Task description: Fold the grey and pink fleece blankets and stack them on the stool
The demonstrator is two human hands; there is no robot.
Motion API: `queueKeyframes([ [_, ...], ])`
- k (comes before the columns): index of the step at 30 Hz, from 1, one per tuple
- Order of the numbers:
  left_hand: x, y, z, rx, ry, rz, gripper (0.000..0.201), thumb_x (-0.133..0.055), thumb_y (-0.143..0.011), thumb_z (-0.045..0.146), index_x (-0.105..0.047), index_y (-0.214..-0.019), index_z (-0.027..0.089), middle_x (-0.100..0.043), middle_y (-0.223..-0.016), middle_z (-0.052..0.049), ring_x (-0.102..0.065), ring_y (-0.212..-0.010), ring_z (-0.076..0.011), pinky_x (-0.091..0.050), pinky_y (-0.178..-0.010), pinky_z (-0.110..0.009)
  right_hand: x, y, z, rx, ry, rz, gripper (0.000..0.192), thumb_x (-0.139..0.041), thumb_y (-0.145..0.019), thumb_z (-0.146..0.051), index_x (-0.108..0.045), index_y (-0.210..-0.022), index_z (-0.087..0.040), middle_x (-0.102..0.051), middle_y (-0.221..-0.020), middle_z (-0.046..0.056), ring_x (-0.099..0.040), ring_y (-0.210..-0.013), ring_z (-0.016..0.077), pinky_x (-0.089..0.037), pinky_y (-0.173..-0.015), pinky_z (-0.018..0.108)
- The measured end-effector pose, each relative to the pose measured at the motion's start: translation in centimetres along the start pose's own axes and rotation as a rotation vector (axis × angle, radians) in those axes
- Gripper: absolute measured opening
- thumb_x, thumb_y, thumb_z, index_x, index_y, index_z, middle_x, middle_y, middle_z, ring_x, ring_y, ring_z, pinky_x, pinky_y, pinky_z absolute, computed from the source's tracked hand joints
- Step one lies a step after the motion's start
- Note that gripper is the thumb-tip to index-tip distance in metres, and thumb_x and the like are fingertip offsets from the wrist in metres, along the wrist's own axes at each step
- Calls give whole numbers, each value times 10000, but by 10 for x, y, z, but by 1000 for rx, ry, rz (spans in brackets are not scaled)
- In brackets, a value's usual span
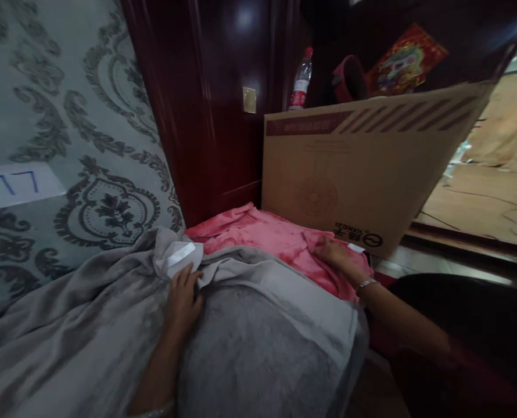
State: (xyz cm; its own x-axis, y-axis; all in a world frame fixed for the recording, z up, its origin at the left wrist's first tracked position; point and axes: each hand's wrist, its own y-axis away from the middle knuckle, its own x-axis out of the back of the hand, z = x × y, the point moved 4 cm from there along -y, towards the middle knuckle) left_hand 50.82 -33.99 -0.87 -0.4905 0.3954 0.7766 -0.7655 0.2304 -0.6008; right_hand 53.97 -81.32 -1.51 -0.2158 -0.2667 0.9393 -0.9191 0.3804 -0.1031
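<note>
A grey fleece blanket point(250, 342) with a pale border lies spread over a low surface in front of me. My left hand point(183, 293) rests flat on it, fingertips touching a folded corner with a white label point(178, 255). Beyond it lies a pink fleece cloth point(267, 235). My right hand point(334, 255), a bangle on its wrist, presses on the pink cloth's right edge near the foot of a cardboard box point(358, 168). Neither hand has lifted any cloth.
The cardboard box stands right behind the pink cloth. A plastic bottle point(301, 81), a red object and a colourful print sit behind it against dark red wood panelling point(206, 98). Patterned grey wallpaper with a paper note point(14, 184) fills the left. A dark seat is at lower right.
</note>
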Motion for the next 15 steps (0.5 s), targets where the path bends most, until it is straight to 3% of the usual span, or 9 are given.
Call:
queueKeyframes([
  [2, -2, -1, -2, -5, 8, 2, 405, -545, -787, 157, -663, -1174, 168, -547, -1450, -152, -488, -1315, -366, -444, -1104, -569, -7, 7, 0, 3, -16, -9, 758, -686, -854, -460, -442, -1506, -160, -618, -1340, 198, -638, -1155, 303, -479, -932, 356],
  [3, -2, -1, -3, -6, 12, 5, 410, -542, -790, 162, -660, -1182, 173, -545, -1453, -146, -486, -1318, -364, -441, -1107, -570, -9, 10, 1, -2, -27, 2, 733, -686, -858, -435, -449, -1509, -195, -635, -1318, 178, -647, -1136, 300, -476, -935, 358],
  [7, -3, -2, -4, -7, 31, 10, 407, -522, -805, 175, -663, -1187, 159, -541, -1452, -160, -483, -1310, -375, -435, -1103, -581, 6, 13, 20, -145, -89, 121, 426, -439, -999, -286, -596, -1391, -232, -687, -1211, 141, -665, -1089, 256, -471, -934, 328],
  [11, -2, -3, -3, -10, 54, 7, 406, -521, -802, 179, -665, -1179, 145, -546, -1438, -183, -480, -1309, -379, -430, -1100, -586, 36, 15, 62, -413, -80, 276, 501, -343, -995, -212, -491, -1474, -197, -581, -1338, 195, -654, -1084, 267, -501, -875, 341],
  [13, -2, -3, -3, -6, 57, 9, 408, -532, -786, 167, -664, -1172, 156, -551, -1431, -177, -483, -1314, -372, -420, -1112, -583, 38, 22, 78, -525, -64, 324, 518, -335, -979, -193, -462, -1479, -147, -554, -1328, 239, -643, -1081, 299, -515, -841, 376],
  [15, -2, -3, -3, 4, 61, 12, 404, -545, -775, 156, -664, -1162, 175, -560, -1421, -163, -491, -1315, -360, -418, -1118, -573, 34, 30, 84, -540, -39, 352, 525, -312, -962, -164, -461, -1463, -118, -534, -1322, 276, -600, -1139, 345, -512, -855, 444],
])
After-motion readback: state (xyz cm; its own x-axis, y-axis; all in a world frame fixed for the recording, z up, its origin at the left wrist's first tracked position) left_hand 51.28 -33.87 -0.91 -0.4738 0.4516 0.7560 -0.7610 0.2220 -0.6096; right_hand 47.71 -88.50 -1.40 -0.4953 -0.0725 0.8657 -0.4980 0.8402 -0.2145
